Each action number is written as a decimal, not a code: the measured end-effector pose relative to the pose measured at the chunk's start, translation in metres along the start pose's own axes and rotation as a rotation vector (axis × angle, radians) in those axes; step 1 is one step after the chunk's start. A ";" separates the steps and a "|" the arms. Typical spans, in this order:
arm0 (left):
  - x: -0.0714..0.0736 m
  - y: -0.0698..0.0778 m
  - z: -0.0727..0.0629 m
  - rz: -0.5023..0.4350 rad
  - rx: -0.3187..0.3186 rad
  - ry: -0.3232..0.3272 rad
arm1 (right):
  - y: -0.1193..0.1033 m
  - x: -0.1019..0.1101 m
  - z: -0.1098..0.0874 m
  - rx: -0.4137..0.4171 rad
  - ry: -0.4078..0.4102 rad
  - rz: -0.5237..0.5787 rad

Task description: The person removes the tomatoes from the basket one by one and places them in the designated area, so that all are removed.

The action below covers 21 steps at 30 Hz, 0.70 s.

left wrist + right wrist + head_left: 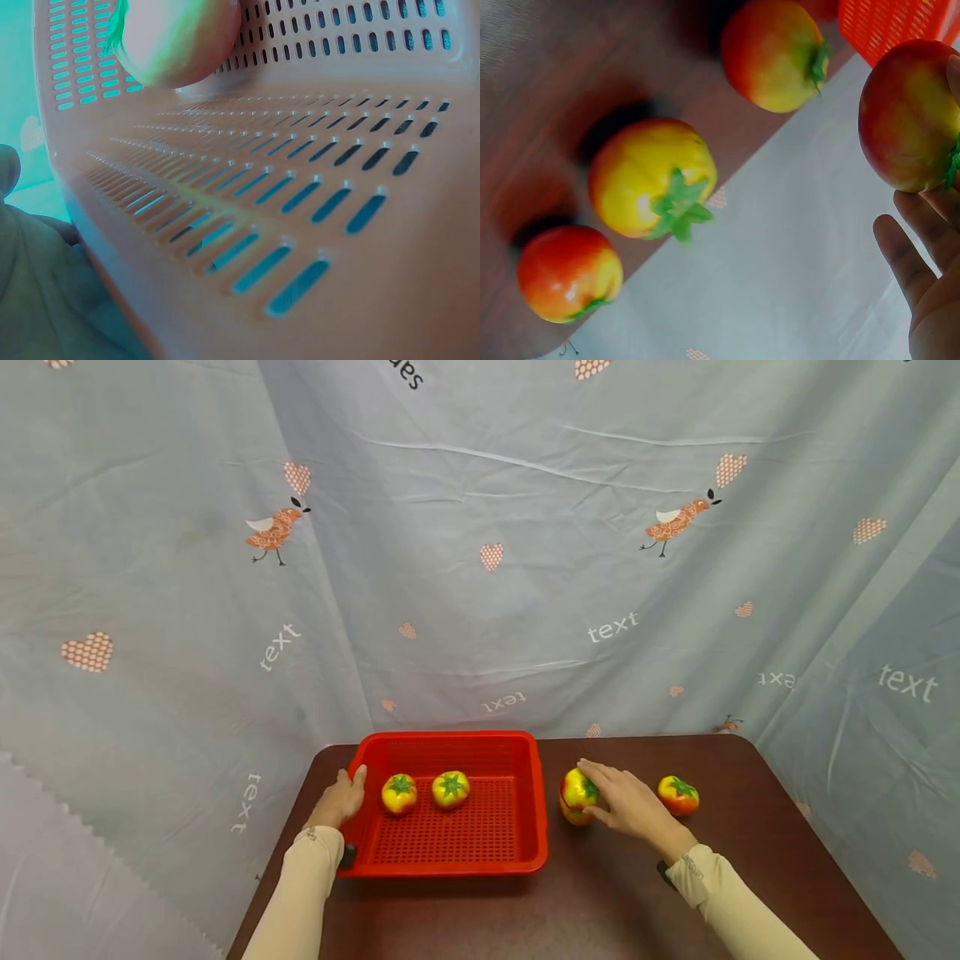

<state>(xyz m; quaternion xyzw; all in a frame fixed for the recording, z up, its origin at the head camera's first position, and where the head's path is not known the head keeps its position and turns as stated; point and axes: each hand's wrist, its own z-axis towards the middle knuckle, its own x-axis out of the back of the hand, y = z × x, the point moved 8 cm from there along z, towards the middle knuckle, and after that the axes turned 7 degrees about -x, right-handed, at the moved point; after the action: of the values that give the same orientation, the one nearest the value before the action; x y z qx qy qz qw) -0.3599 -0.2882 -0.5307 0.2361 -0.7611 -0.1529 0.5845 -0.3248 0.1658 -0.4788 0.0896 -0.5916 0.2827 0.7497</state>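
In the head view my right hand [626,802] holds a red-and-yellow tomato [577,791] with a green star-shaped top. Its fingers lie along the tomato's side in the right wrist view, where the held tomato [907,116] is cut by the frame edge. Just below it on the table appears another tomato [576,815]. My left hand [341,799] rests at the left rim of a red plastic basket [536,802], its fingers fairly straight. Two tomatoes, one left [399,794] and one right [451,789], sit inside the basket.
A tomato [678,796] lies on the dark brown table [720,860], right of my right hand. The right wrist view shows a yellow tomato [652,178] between two others on the table. A pale patterned curtain [480,568] hangs behind.
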 end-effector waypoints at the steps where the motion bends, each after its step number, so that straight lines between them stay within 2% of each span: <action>1: 0.000 0.000 0.000 -0.001 0.002 -0.001 | -0.001 -0.001 -0.003 0.011 0.009 -0.006; 7: -0.001 -0.004 0.001 -0.008 0.008 -0.004 | -0.006 -0.006 -0.021 0.086 0.050 -0.015; 14: -0.002 -0.004 -0.001 -0.018 0.017 -0.013 | -0.004 -0.020 -0.039 0.051 -0.026 -0.016; 21: -0.002 -0.003 0.001 -0.024 0.008 -0.013 | -0.009 -0.023 -0.052 0.097 0.024 -0.015</action>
<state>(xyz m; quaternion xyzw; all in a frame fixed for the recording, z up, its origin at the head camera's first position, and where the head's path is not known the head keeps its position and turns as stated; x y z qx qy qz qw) -0.3597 -0.2902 -0.5338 0.2464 -0.7626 -0.1584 0.5768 -0.2802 0.1756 -0.5131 0.1268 -0.5674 0.3063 0.7537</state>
